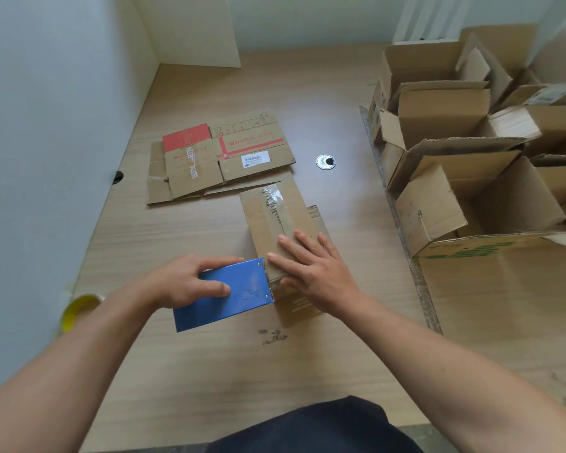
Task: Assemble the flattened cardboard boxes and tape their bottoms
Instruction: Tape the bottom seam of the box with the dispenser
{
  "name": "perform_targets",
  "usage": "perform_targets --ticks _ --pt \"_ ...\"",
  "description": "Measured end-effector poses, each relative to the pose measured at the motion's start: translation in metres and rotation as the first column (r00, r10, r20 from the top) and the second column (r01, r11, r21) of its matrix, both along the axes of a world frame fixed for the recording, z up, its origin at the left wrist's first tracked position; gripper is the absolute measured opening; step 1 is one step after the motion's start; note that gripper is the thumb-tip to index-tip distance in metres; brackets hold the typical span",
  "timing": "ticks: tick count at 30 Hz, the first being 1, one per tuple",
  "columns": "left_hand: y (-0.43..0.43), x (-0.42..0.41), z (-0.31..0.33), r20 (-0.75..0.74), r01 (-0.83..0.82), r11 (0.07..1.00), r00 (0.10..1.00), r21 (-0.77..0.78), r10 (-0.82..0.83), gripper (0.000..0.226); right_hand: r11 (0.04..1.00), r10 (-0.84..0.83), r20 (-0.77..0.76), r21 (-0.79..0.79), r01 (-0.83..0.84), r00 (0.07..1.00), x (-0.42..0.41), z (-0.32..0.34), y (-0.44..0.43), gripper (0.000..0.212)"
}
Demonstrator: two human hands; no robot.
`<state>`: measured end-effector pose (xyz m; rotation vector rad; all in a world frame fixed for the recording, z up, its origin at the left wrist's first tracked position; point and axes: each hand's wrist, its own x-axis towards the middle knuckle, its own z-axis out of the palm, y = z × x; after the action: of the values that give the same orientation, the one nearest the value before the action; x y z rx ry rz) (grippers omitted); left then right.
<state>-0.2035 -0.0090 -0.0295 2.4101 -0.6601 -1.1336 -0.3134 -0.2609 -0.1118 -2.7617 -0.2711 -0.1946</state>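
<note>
A small brown cardboard box (pixel 275 210) stands bottom-up in the middle of the table, its flaps closed and an old strip of clear tape along the seam. My right hand (pixel 311 266) lies flat on its near end, fingers straight and pressing the flaps down. My left hand (pixel 190 282) grips a blue metal tape dispenser (pixel 229 295), whose front edge meets the near edge of the box. Flattened cardboard boxes (pixel 219 158), some with red print, lie further back on the table.
Several assembled open boxes (pixel 471 152) crowd the right side of the table. A yellow tape roll (pixel 76 310) sits at the left edge by the wall. A round metal cable grommet (pixel 326 161) is set into the tabletop. A cardboard sheet (pixel 190 31) leans in the far corner.
</note>
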Motion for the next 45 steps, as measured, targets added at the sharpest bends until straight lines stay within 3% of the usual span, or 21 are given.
perform_targets --ticks 5,13,22,29,38,45 --pt "0.020 -0.003 -0.001 0.014 -0.027 0.996 0.999 -0.079 0.029 0.054 0.999 -0.041 0.012 0.011 0.041 0.999 0.005 -0.002 0.001 0.047" --pt "0.054 -0.007 0.002 0.047 -0.074 0.996 0.996 -0.051 0.076 0.056 0.998 -0.065 0.045 0.021 0.064 0.997 0.006 -0.007 0.001 0.046" --pt "0.022 -0.008 -0.019 0.361 -0.088 0.989 0.932 0.119 0.039 0.058 0.999 -0.035 0.048 0.017 0.034 0.998 0.008 -0.010 0.000 0.049" --pt "0.001 -0.010 -0.031 0.513 -0.061 0.983 0.857 0.175 -0.038 0.059 0.997 -0.052 -0.027 0.054 0.053 0.998 0.007 -0.009 0.001 0.047" --pt "-0.016 -0.047 -0.029 0.632 -0.179 0.963 0.775 0.200 0.012 0.060 0.990 -0.106 -0.059 0.083 0.110 0.993 0.007 -0.004 0.011 0.044" --pt "-0.039 -0.069 -0.038 0.702 -0.225 0.946 0.712 0.232 -0.003 0.058 0.994 -0.111 -0.151 0.007 0.113 0.982 0.005 0.002 0.015 0.051"
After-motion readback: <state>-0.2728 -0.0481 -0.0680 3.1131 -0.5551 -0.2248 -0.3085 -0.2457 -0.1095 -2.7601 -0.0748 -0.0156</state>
